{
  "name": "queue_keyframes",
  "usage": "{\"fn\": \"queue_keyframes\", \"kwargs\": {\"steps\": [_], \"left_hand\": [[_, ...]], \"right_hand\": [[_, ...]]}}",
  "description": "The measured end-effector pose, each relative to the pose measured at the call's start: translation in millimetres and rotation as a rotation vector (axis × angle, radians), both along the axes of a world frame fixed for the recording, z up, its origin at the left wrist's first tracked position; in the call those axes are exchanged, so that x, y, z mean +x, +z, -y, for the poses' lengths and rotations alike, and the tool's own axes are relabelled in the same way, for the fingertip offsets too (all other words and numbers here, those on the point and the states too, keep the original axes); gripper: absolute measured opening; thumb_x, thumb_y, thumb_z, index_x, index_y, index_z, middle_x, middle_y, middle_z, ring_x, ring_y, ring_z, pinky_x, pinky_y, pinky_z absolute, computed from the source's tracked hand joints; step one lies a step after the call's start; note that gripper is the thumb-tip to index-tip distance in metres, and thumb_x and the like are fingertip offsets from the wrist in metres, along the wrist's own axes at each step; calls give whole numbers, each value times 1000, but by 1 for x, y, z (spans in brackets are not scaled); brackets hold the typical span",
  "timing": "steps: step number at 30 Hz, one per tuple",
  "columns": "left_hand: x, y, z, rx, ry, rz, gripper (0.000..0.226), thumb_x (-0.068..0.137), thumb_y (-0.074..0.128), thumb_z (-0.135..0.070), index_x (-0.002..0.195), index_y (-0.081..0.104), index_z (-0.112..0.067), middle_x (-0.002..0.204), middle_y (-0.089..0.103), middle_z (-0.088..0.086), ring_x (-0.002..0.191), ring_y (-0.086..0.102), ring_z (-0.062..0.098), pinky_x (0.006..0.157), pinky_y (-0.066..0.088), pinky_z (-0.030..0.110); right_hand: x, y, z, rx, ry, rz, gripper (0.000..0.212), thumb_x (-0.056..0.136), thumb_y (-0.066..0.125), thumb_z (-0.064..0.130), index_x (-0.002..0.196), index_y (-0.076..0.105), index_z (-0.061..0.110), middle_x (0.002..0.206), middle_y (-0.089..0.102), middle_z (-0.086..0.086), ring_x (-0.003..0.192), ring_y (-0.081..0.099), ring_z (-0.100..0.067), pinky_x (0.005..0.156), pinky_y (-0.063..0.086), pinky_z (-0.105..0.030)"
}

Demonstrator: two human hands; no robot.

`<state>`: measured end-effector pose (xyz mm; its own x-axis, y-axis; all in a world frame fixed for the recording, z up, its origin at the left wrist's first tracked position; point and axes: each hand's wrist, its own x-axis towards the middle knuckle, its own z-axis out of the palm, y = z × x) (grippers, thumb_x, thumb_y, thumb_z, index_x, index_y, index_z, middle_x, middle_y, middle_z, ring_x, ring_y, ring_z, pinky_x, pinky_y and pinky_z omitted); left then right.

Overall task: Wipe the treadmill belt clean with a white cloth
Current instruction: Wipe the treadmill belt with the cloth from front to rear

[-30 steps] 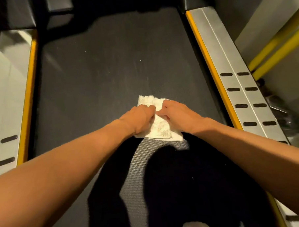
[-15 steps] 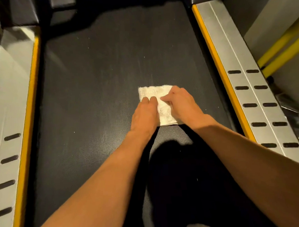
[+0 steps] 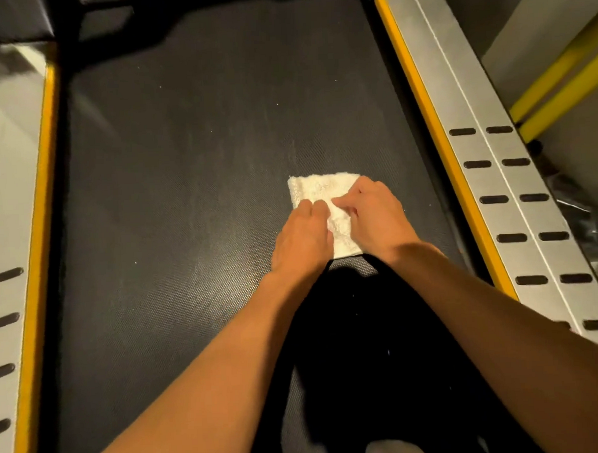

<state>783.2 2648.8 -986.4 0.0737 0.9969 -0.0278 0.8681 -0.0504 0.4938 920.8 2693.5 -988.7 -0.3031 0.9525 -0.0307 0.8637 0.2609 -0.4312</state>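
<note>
Cloth (image 3: 323,194), white, folded to a rough rectangle, lies flat on the belt (image 3: 186,197). It sits right of centre, nearer the R rail (image 3: 504,181) than the L rail (image 3: 5,211), but apart from both. Its far edge & far-left corner show clear; much of the near part is under the hands.

L hand (image 3: 301,240) rests palm down on the cloth's near-left side, fingers together & pointing fwd, tips pressing the fabric. It grips nothing as far as can be seen.

R hand (image 3: 376,216) sits on the cloth's right side, knuckles raised, fingers bent. Its tips & thumb turn in toward the L hand, down on the fabric. Whether it pinches a fold or just presses: can't tell.

The 2 hands are just beside each other, w/ a strip of cloth showing btwn them. Both forearms are bare & reach in from the bottom of the view.

Belt is dark, fine-textured, w/ a few pale specks. A dark shadow (image 3: 363,326) covers it under & btwn the arms.

Each rail is grey metal w/ dark oval slots & a yellow strip (image 3: 443,151) along its inner edge, next to the belt. Beyond the R rail, top right, 2 yellow bars (image 3: 558,69) run at a slant.
</note>
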Motion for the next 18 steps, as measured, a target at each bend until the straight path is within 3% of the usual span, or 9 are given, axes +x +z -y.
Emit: {"fn": "queue_keyframes", "kwargs": {"steps": [3,8,13,18], "left_hand": [[-2,0,-5,17,-24,-8,24,88,48,-9,111,55,-7,104,52,11,88,53,30,76,48,45],[9,3,-27,39,32,-24,19,92,47,-8,109,55,-6,101,52,12,85,51,27,75,49,44],[26,-4,-6,30,-33,-56,20,88,49,-14,108,50,-10,105,49,11,94,49,30,75,41,40],[29,1,-30,60,87,-131,26,88,48,-3,113,49,-8,107,49,13,94,50,32,72,37,36]], "right_hand": [[6,2,6,-1,26,18,39,95,49,1,126,63,19,107,53,-2,94,42,-18,83,38,-25],[10,3,-24,15,-76,36,39,90,51,-2,117,69,21,107,54,-2,100,49,-24,88,47,-40],[18,-7,12,63,-70,-7,33,95,49,7,123,65,15,105,54,-3,91,39,-15,80,35,-23],[18,-6,-28,94,-85,-17,28,94,54,6,115,70,16,99,55,-5,90,44,-19,76,36,-25]]}}
